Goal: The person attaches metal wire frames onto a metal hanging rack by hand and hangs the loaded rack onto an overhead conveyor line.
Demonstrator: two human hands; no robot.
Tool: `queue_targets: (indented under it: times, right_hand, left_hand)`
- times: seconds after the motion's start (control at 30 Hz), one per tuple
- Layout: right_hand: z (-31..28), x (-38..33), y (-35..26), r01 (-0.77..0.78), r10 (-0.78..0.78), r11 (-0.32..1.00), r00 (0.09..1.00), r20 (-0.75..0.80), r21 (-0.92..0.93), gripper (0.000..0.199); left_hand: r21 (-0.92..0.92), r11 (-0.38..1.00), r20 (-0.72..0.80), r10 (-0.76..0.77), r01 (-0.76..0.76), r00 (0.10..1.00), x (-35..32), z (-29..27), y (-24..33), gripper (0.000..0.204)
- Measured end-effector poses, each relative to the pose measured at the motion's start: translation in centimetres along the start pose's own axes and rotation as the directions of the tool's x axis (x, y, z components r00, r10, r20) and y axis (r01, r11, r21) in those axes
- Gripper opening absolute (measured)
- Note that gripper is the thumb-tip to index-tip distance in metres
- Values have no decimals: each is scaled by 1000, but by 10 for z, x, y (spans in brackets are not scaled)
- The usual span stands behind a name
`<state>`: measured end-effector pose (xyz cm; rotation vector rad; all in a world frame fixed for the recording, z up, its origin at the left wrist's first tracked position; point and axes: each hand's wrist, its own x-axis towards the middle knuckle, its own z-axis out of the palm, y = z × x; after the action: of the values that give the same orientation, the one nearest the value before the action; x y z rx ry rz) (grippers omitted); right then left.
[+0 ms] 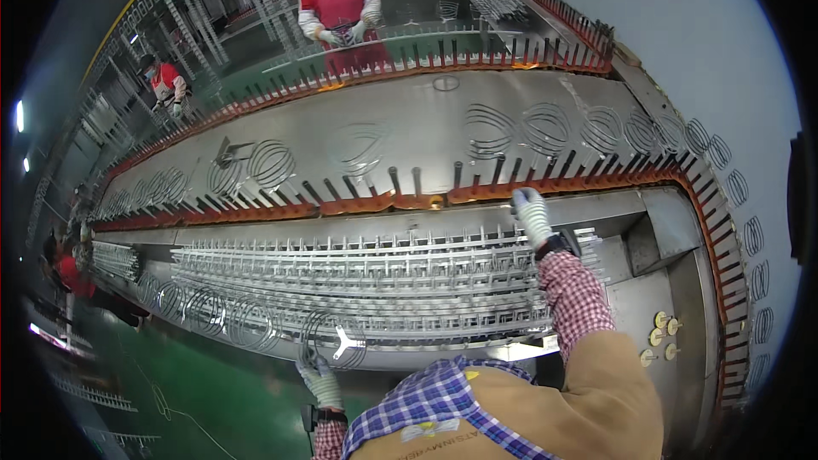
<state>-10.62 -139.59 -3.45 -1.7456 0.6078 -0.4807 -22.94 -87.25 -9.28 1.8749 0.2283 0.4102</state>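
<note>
wire fan guard held at the near edge of the conveyor line

the round wire guard [334, 342] with its white three-armed centre sits at the near rim of the rack of wire parts [366, 281], gripped at its lower edge by the gloved left hand [321, 382], fingers closed on the wire. beyond the rack, the gloved right hand [532, 215] reaches to the orange pin chain [375, 202]; whether its fingers grip anything i cannot tell. past the chain, more wire guards [545, 126] lie on the steel belt [409, 111]. across it a person in red [341, 8] stands working.
</note>
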Motion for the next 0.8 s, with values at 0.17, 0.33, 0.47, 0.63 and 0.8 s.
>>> queue_targets:
  times: [0.17,0.33,0.47,0.63,0.8]
  right_hand:
    - [88,8,-44,172,-175,915,984,25,-365,44]
    - [120,52,-46,21,55,871,989,141,-491,45]
    - [124,11,-118,100,-90,861,995,45,-498,54]
    - [113,-68,-137,198,-129,964,931,340,-175,29]
    - [60,-223,-64,8,51,993,877,478,-120,22]
  left_hand:
    - [-192,969,108,-136,155,985,-21,35,-10,36]
    - [-136,982,200,-106,135,974,-31,35,3,33]
    - [-75,990,214,-102,120,971,-41,38,25,23]
    - [281,911,347,197,-302,917,-23,47,10,17]
    - [267,924,531,96,-275,842,-8,45,-22,16]
